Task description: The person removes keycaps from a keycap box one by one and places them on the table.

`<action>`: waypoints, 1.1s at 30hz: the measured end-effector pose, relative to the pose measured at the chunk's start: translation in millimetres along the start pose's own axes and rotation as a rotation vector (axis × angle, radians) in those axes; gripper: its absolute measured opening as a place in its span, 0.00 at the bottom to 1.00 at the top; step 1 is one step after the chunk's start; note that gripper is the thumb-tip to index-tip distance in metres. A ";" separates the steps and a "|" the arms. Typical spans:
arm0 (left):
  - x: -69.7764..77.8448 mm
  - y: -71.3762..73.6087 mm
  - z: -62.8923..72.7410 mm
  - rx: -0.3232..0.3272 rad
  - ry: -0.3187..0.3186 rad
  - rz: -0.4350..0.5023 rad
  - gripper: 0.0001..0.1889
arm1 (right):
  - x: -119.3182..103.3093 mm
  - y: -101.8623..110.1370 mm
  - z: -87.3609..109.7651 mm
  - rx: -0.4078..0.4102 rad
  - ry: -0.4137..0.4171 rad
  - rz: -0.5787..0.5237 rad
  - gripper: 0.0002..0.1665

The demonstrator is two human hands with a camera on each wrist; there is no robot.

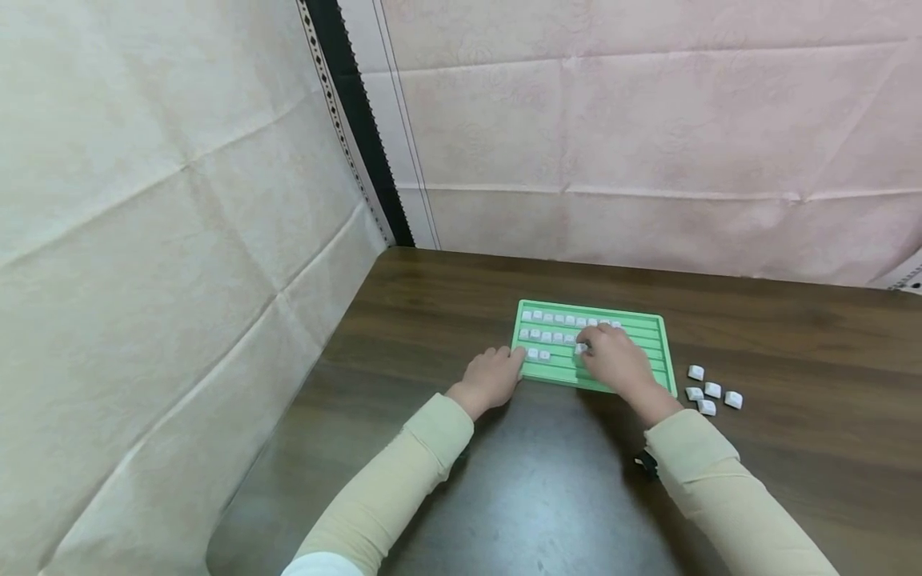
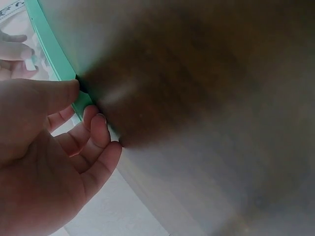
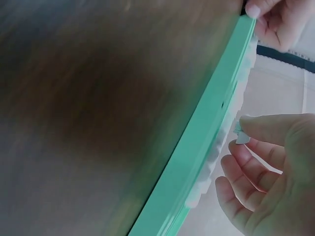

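Note:
A green tray with raised rows lies on the table, and white keycaps sit along its upper rows. Two more keycaps stand at the left of a lower row. My left hand grips the tray's near left corner; the left wrist view shows the thumb and curled fingers at that corner. Between thumb and fingertips my right hand pinches a single keycap, held over the middle of the tray. Part of the tray's right side is hidden behind the right hand.
Several loose keycaps lie on the dark wooden table to the right of the tray. A dark object shows beside the right sleeve. Pale cloth-like walls stand behind and to the left.

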State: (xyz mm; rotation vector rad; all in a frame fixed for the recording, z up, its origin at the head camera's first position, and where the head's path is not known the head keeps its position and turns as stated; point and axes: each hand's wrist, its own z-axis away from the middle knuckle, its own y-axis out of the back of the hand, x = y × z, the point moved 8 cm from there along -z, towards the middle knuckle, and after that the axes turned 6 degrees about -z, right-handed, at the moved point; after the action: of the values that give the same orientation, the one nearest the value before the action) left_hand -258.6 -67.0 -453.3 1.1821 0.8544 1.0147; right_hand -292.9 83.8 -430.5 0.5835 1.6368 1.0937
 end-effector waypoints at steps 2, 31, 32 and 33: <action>-0.1 0.7 0.1 0.004 0.000 0.001 0.11 | 4.8 6.1 2.4 0.007 -0.011 -0.004 0.14; 0.5 0.2 -1.8 0.004 -0.009 -0.016 0.11 | 119.1 79.1 58.9 0.033 -0.280 0.008 0.20; 0.8 0.2 -1.9 0.004 -0.010 -0.020 0.11 | 122.5 79.3 60.5 0.029 -0.290 0.011 0.20; 1.2 0.2 -1.9 0.005 -0.012 -0.023 0.11 | 125.9 79.0 62.0 0.021 -0.301 0.014 0.20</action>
State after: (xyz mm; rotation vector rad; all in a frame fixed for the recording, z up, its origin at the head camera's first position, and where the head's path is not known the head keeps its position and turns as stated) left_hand -260.1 -65.2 -453.5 1.1788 0.8595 0.9866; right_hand -290.0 244.7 -425.6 0.7366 1.3858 0.9481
